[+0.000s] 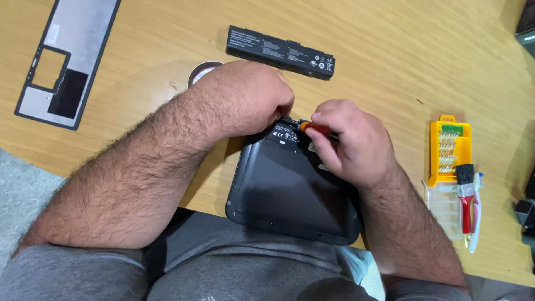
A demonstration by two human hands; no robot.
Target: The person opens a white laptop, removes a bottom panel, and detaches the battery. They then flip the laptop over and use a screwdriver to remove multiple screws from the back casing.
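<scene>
From where I stand, the person is bent over a dark laptop [290,195] that lies bottom-up, its near edge hanging past the front of the wooden counter [379,56] and over their lap. The right hand [354,142] is clamped around a small screwdriver with an orange handle [313,127], fingers curled tight, the tool angled across the laptop's far edge. The left hand [251,97] is closed into a loose fist and pressed down at that same far edge, just beside the screwdriver; whether it grips anything underneath I cannot tell, since the knuckles hide it. The two hands sit close together, nearly touching.

Beyond the hands, a long black battery pack [280,52] lies on the counter, well apart from the laptop. A small round metal dish [202,71] peeks out from behind the left wrist. Off to the far left rests a flat grey and black cover panel [67,61] with a square cut-out in it.

To the right of the laptop stands an orange bit holder [450,147] in its clear plastic case (the lid is folded open towards the person), and across that case lies a small brush with a red handle [466,195], black bristles pointing away.
</scene>
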